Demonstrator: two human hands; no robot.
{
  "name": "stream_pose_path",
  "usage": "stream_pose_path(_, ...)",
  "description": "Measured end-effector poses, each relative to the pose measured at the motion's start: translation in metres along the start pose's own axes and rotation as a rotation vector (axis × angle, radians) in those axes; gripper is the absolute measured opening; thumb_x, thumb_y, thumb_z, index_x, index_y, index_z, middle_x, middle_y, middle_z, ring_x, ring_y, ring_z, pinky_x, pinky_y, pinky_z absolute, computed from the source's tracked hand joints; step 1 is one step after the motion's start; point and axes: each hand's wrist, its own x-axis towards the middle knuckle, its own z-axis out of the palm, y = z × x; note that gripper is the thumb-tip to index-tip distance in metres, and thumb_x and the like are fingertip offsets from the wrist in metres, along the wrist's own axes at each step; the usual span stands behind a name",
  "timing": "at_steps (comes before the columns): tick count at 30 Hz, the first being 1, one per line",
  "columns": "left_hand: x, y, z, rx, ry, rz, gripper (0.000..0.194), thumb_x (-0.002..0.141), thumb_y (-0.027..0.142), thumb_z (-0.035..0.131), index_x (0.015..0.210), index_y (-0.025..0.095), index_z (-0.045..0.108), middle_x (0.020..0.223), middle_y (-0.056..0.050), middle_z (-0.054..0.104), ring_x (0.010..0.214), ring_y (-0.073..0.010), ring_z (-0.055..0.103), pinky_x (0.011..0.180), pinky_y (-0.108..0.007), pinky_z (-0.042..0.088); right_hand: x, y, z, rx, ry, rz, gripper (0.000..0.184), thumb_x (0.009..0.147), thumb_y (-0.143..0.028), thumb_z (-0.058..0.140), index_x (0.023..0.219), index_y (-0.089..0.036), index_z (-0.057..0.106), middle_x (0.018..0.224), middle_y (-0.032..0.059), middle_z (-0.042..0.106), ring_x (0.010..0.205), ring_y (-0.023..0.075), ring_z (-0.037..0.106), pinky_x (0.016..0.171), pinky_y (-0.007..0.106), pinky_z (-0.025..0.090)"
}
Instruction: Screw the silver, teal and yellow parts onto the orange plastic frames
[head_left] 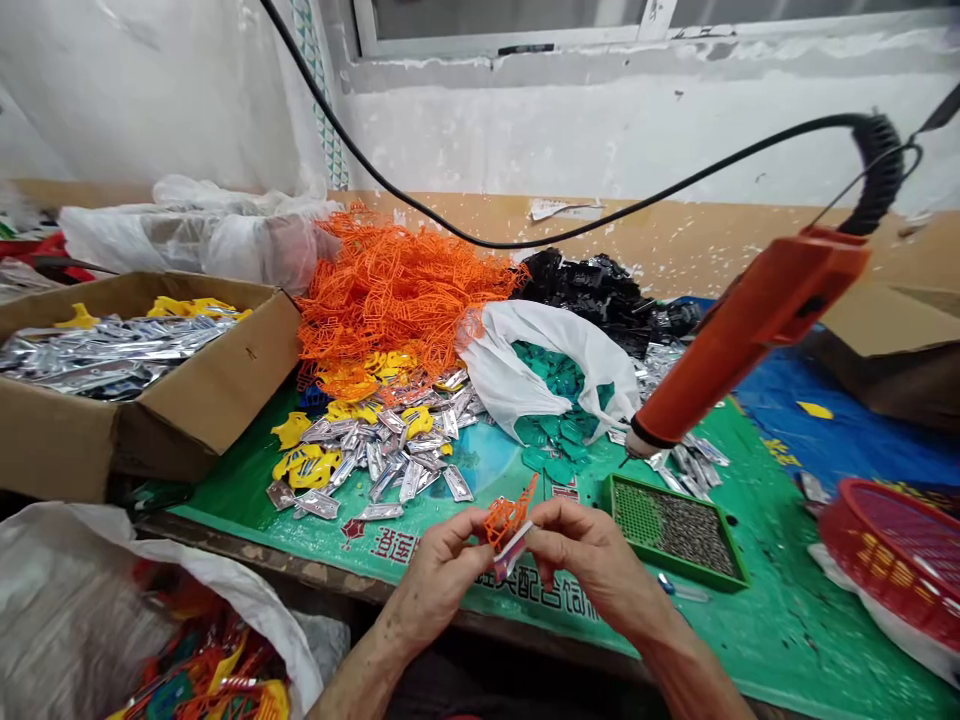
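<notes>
My left hand (442,572) pinches an orange plastic lattice piece (507,517) above the front edge of the table. Between both hands is a small silver plastic part (513,553) with a purplish underside, set against the orange piece. The fingers of my right hand (589,553) are closed on the silver part's right end. Fingertips hide how the two pieces meet. Over to the right hangs an orange-red power screwdriver (739,345), its tip pointing down. A green tray (731,582) of small metal screws stands beside my right hand.
Behind my hands lie loose silver parts (390,470), yellow pieces (311,468), an orange lattice heap (405,290) and a white bag (499,350) of green pieces. A cardboard box (202,410) and plastic bag (75,570) flank the left; a red basket (892,560) stands right.
</notes>
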Motion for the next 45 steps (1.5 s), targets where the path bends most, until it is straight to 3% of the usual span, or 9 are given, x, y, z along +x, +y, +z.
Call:
stream_pose_path(8,-0.007,0.006,0.0,0.178,-0.077,0.177,0.042,0.072,0.007,0.05,0.103,0.024,0.072,0.108,-0.004,0.068,0.102,-0.0248,0.056,0.092,-0.032,0.039,-0.009,0.004,0.003,0.003,0.196,-0.049,0.028,0.063,-0.041,0.076,0.079,-0.018,0.073,0.067,0.0003,0.066,0.042,0.0062,0.05,0.044,0.021,0.041)
stream_pose_path(11,-0.007,0.007,0.003,0.305,-0.048,0.263,0.044,0.067,0.005,0.059,0.103,0.026,0.072,0.101,-0.004,0.07,0.098,-0.0253,0.056,0.091,-0.034,0.039,-0.011,0.015,0.002,0.013,0.224,-0.088,0.028,0.062,-0.04,0.077,0.08,-0.019,0.074,0.066,0.0004,0.066,0.044,0.0072,0.051,0.044,0.021,0.043)
stream_pose_path(15,-0.006,0.003,0.004,0.462,-0.057,0.348,0.035,0.073,0.014,0.066,0.104,0.029,0.072,0.09,-0.005,0.072,0.086,-0.0238,0.058,0.084,-0.035,0.04,-0.015,0.027,-0.002,-0.063,0.179,-0.169,0.023,0.069,-0.04,0.073,0.079,-0.02,0.072,0.07,0.0008,0.067,0.05,0.0091,0.056,0.048,0.021,0.047)
stream_pose_path(19,-0.006,-0.001,0.002,0.611,-0.093,0.418,0.029,0.08,0.017,0.061,0.104,0.03,0.072,0.084,-0.006,0.073,0.081,-0.0231,0.059,0.079,-0.035,0.038,-0.023,0.026,-0.005,-0.514,0.13,-0.505,0.012,0.081,-0.028,0.064,0.089,-0.021,0.069,0.073,0.0009,0.069,0.06,0.0121,0.062,0.055,0.022,0.05)
stream_pose_path(22,-0.008,-0.002,0.002,0.643,-0.1,0.442,0.029,0.081,0.019,0.061,0.105,0.031,0.072,0.085,-0.006,0.074,0.081,-0.0231,0.059,0.079,-0.035,0.038,-0.03,0.019,-0.005,-0.946,0.228,-0.844,0.015,0.083,-0.017,0.061,0.097,-0.02,0.064,0.079,0.0036,0.071,0.069,0.0143,0.065,0.063,0.025,0.051)
stream_pose_path(25,-0.008,-0.001,0.002,0.569,-0.086,0.421,0.03,0.077,0.019,0.067,0.104,0.031,0.072,0.084,-0.006,0.074,0.08,-0.0229,0.059,0.079,-0.035,0.039,-0.037,0.014,-0.003,-1.162,0.33,-0.982,0.019,0.082,-0.015,0.062,0.1,-0.018,0.062,0.085,0.0067,0.071,0.072,0.0158,0.066,0.064,0.026,0.051)
stream_pose_path(29,-0.008,0.002,0.001,0.558,-0.162,0.419,0.033,0.075,0.02,0.069,0.105,0.031,0.072,0.083,-0.006,0.074,0.08,-0.0238,0.06,0.08,-0.036,0.041,-0.043,0.018,-0.005,-1.089,0.298,-0.992,0.025,0.082,-0.011,0.059,0.104,-0.022,0.061,0.082,0.0049,0.066,0.068,0.0129,0.063,0.059,0.024,0.051)
stream_pose_path(34,-0.011,0.004,-0.001,0.713,-0.298,0.53,0.03,0.084,0.019,0.057,0.109,0.028,0.07,0.084,-0.007,0.075,0.08,-0.0216,0.063,0.08,-0.035,0.041,-0.049,0.026,-0.011,-0.957,0.301,-0.973,0.044,0.083,-0.013,0.058,0.121,-0.032,0.054,0.068,-0.001,0.056,0.057,0.0119,0.054,0.049,0.024,0.045)
stream_pose_path(45,-0.019,0.013,-0.002,0.836,-0.37,0.613,0.045,0.082,0.01,0.055,0.12,0.034,0.062,0.088,-0.003,0.076,0.083,-0.0237,0.061,0.079,-0.038,0.039,-0.058,0.022,-0.007,-0.889,0.18,-1.018,0.042,0.081,-0.007,0.059,0.119,-0.025,0.052,0.067,0.0008,0.065,0.058,0.0126,0.056,0.056,0.026,0.047)
